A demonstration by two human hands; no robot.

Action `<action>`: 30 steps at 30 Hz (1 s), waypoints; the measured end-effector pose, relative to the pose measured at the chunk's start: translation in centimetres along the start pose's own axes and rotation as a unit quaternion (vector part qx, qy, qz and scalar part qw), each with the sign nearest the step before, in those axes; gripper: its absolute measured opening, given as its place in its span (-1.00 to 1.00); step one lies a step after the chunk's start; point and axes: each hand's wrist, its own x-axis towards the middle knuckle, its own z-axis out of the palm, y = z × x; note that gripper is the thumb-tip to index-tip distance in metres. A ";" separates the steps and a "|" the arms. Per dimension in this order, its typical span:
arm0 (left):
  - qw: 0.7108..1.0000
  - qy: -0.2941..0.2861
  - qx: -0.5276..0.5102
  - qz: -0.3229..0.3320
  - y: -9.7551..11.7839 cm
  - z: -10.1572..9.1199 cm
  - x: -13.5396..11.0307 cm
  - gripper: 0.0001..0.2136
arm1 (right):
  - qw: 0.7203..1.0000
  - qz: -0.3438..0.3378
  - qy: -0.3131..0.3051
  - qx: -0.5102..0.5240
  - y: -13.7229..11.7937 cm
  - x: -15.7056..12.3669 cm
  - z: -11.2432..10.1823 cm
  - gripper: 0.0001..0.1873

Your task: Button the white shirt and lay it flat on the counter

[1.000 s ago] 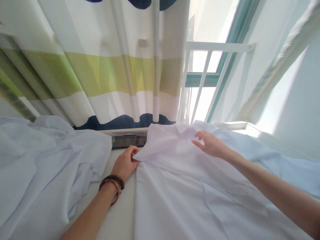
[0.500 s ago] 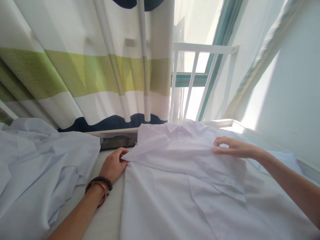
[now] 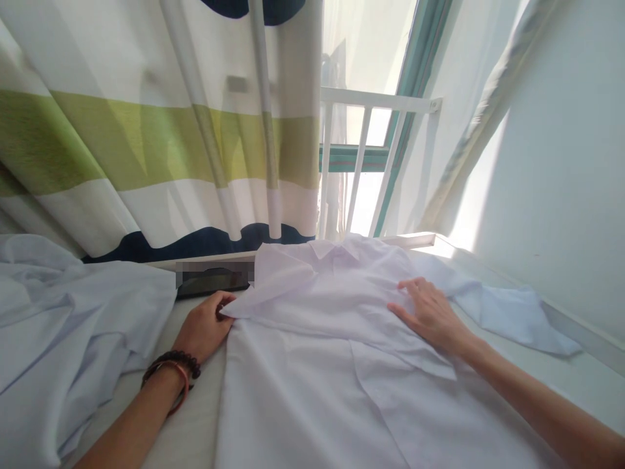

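Note:
A white collared shirt [image 3: 312, 332] lies spread before me, its collar toward the railing and one part folded across its upper half. At its left edge, my left hand [image 3: 208, 326] is closed, pinching a pointed corner of the cloth between thumb and fingers. Dark beads and a reddish bangle circle that wrist. My right hand [image 3: 430, 316] rests on the right side of the shirt, palm down, its fingers spread and thumb apart. Beyond it a sleeve-like piece of white cloth [image 3: 512, 312] stretches out to the right.
More crumpled white cloth [image 3: 88, 339] lies at the left. A dark flat device [image 3: 212, 283], partly blurred out, sits beyond my left hand. A striped curtain [image 3: 161, 143] hangs at the back, beside a white railing [image 3: 381, 99] and a window. A wall [image 3: 566, 176] bounds the right.
My right hand has lowered onto the shirt and opened its fingers. The sleeve-like cloth at the right now shows more fully. My left hand keeps its pinch; the view has shifted slightly right.

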 end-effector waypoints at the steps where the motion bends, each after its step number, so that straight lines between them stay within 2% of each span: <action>1: 1.000 -0.005 0.006 0.002 -0.1 0.0 0.0 -0.76 | 1.000 -0.001 0.000 -0.005 -0.2 0.0 0.6 -0.60; 6: 0.999 -0.024 0.039 0.011 1.0 0.6 -0.2 -0.74 | 0.999 0.005 -0.037 -0.021 1.4 2.8 2.0 -0.58; 10: 0.997 -0.012 0.072 0.023 3.0 1.6 0.4 -0.80 | 0.998 0.011 -0.040 -0.042 2.9 4.9 1.8 -0.56; 13: 0.995 0.011 0.099 0.030 3.9 1.9 0.9 -0.83 | 0.997 0.020 -0.031 -0.065 2.5 4.8 1.2 -0.55; 17: 0.990 0.045 0.128 0.027 3.9 1.6 0.9 -0.88 | 0.993 0.095 -0.018 -0.074 1.5 3.8 -0.5 -0.54; 20: 0.991 0.046 0.127 0.023 3.8 1.4 0.8 -0.90 | 0.984 0.154 -0.078 -0.036 1.7 3.7 -2.1 -0.57; 23: 0.992 0.041 0.115 0.010 3.8 1.4 0.8 -0.92 | 0.977 0.158 -0.141 0.014 2.9 4.2 -3.8 -0.62; 25: 0.994 0.037 0.106 -0.001 3.7 1.4 0.9 -0.94 | 0.975 0.152 -0.156 0.039 3.8 4.5 -4.9 -0.62; 28: 0.995 0.035 0.095 -0.017 3.6 1.4 1.1 -0.93 | 0.969 0.165 -0.155 0.095 4.9 4.7 -6.6 -0.64; 30: 0.995 0.036 0.087 -0.025 3.5 1.4 1.2 -0.92 | 0.971 0.164 -0.121 0.125 5.3 4.5 -7.4 -0.72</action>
